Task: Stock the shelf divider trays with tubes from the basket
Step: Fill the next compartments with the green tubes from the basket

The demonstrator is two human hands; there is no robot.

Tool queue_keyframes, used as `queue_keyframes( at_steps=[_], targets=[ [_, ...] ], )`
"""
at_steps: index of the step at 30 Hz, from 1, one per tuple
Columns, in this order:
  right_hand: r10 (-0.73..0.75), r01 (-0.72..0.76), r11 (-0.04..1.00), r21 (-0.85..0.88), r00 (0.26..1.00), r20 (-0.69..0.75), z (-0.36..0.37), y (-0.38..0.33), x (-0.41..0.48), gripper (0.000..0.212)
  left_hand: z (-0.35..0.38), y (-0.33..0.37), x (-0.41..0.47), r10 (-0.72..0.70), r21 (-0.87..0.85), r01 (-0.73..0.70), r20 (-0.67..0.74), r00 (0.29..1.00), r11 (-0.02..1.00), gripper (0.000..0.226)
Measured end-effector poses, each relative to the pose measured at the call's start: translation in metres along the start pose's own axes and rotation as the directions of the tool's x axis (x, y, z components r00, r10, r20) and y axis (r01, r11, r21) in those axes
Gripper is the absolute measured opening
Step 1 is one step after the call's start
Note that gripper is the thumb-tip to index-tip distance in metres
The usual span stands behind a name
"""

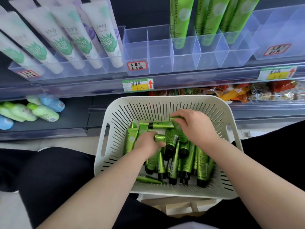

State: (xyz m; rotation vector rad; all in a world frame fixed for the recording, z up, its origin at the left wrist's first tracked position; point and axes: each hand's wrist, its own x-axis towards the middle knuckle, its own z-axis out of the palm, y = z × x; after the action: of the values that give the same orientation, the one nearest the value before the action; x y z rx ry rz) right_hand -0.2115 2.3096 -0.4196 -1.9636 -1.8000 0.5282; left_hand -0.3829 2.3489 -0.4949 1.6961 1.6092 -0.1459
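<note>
Tubes heaped in the basket at lower centre, one pinched in the left hand, another gripped in the right hand; risks dragging tangled neighbours out if lifted hastily.

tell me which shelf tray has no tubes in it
The far-right tray: its visible part shows only clear plastic, while the left tray holds white tubes and the middle tray green tubes.
</note>
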Motion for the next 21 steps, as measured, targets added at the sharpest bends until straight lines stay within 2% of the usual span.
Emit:
queue_keyframes(
  at_steps=[2,4,6,10,14,21],
  targets=[
    [0.006,-0.006,1.0,-0.004,1.0,-0.006,-0.006,-0.004,-0.003,0.021,-0.013,0.01,-0.008,0.092,-0.03,-0.095,-0.088,0.992,0.995,0.058],
    [0.0,0.001,1.0,0.006,0.999,-0.037,-0.015,-0.009,-0.004,0.02,-0.031,0.021,-0.018,0.222,0.011,-0.223,-0.165,0.961,0.975,0.038],
    [-0.01,0.011,1.0,0.013,0.996,-0.094,-0.029,-0.016,-0.004,0.019,-0.054,0.034,-0.033,0.346,0.055,-0.344,-0.258,0.902,0.937,0.023],
    [-0.093,0.082,0.995,-0.055,0.961,-0.259,-0.07,-0.031,-0.001,0.017,-0.108,0.065,-0.056,0.5,0.073,-0.527,-0.446,0.742,0.847,0.021],
    [-0.136,0.122,0.991,-0.063,0.911,-0.39,-0.117,-0.048,0.01,0.016,-0.165,0.099,-0.073,0.541,0.08,-0.6,-0.538,0.647,0.796,0.022],
    [-0.19,0.191,0.98,-0.052,0.839,-0.51,-0.169,-0.072,0.04,0.019,-0.245,0.157,-0.079,0.439,0.03,-0.685,-0.788,0.432,0.728,0.023]
  ],
)
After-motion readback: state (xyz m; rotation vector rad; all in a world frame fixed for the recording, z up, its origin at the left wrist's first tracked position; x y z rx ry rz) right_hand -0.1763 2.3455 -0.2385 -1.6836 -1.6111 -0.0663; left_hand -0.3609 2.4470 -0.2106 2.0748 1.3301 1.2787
